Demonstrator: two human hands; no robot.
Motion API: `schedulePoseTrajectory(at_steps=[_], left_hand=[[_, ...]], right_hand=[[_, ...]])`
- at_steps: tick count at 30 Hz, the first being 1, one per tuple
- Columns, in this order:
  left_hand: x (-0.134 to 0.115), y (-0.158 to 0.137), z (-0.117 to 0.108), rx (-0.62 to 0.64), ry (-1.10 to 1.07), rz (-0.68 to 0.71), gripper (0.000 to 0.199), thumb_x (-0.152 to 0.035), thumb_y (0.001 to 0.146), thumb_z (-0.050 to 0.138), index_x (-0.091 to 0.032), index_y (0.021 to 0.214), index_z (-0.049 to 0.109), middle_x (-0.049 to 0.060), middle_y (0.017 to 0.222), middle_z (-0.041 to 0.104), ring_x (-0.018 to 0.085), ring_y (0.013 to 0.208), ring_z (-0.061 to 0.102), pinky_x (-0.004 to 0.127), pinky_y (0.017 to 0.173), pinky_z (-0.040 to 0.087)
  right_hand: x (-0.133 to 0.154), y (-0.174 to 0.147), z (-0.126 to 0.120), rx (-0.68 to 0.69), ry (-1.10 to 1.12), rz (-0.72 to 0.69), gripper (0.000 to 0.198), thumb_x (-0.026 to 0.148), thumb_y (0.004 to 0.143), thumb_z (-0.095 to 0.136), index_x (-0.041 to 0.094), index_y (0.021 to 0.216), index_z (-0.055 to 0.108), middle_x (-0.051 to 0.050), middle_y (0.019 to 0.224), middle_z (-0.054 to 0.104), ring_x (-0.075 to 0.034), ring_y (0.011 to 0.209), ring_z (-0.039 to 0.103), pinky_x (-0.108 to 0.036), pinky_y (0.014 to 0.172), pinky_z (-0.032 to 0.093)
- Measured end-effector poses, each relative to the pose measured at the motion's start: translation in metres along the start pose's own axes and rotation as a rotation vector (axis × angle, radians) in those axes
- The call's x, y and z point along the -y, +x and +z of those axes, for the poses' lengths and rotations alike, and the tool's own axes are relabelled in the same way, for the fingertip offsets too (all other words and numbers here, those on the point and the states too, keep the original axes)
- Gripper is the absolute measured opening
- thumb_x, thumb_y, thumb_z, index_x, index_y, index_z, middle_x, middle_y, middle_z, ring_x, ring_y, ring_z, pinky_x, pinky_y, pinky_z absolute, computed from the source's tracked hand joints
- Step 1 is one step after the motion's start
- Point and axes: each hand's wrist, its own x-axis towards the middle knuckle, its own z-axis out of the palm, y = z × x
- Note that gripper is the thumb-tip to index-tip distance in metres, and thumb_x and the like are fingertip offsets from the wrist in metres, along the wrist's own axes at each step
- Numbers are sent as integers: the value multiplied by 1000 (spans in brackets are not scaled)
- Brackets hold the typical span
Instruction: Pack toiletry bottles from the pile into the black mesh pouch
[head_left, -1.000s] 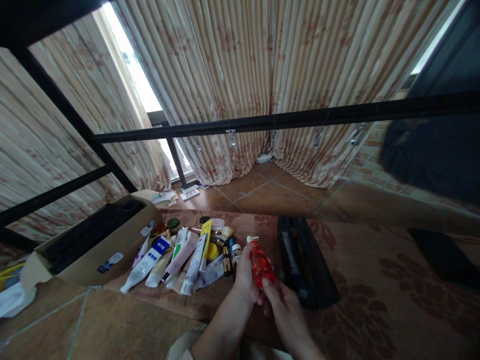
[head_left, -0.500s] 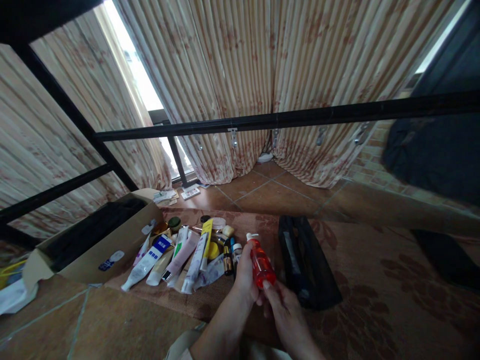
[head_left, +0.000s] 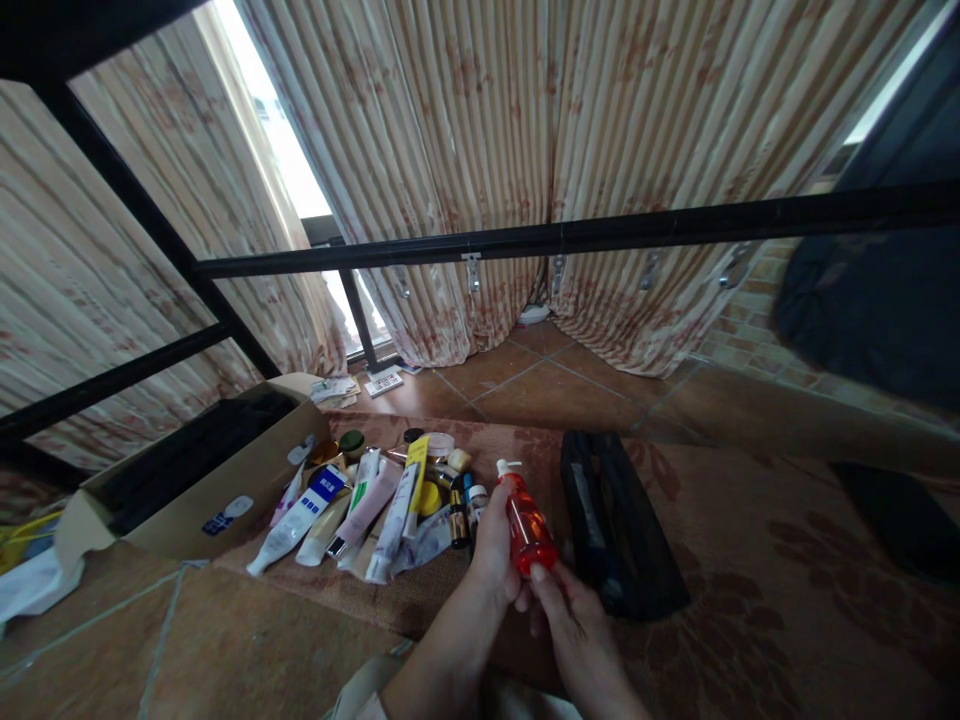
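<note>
A red see-through pump bottle (head_left: 529, 530) with a white pump head is held tilted in front of me, its top pointing away. My left hand (head_left: 493, 545) wraps around its left side, closed on it. At its base my right hand (head_left: 564, 605) grips it, the thumb pressed against the bottom end. Just left of the bottle lies a pile of cosmetic tubes (head_left: 385, 520) and small jars, among them a blue-and-white tube (head_left: 300, 518) and a yellow one (head_left: 416, 470). A black mesh pouch (head_left: 626, 540) rests on the mat to the right.
A cardboard box (head_left: 191, 520) holding black fabric stands at the left. The brown patterned mat (head_left: 720, 560) covers the tiled floor. A black metal bar (head_left: 525, 242) crosses ahead, with curtains (head_left: 480, 120) behind it. A dark flat item (head_left: 900, 520) lies far right.
The view has shifted slightly. Both hands keep the same grip on the red pump bottle; nothing else has visibly moved.
</note>
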Motion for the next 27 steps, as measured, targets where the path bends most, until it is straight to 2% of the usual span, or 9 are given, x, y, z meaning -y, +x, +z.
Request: schedulePoseTrajectory(at_steps=[5,18,27], left_hand=[[1,-2,2,-39,45,61,40,-53,85,52,-15,74,56,3,51,60,14,37,53,22,38,42],[-3,-2,2,-58,61,49,36,-48,88,47,-15,75,55,4,50,60,15,36,53,22,37,41],[-3,0,0,-74,63,70,37,-49,87,50,-14,74,56,4,51,60,13,37,51,23,39,42]], right_hand=[[2,3,-3,0,-9,-8,56,71,81,45,19,62,55,-1,57,52,-13,51,47,-27,50,35],[1,-2,0,15,-53,-30,49,63,86,45,18,80,63,1,59,55,-14,53,50,-25,51,39],[2,-2,2,19,-21,-24,48,63,86,45,18,77,61,2,58,53,-14,52,49,-25,49,38]])
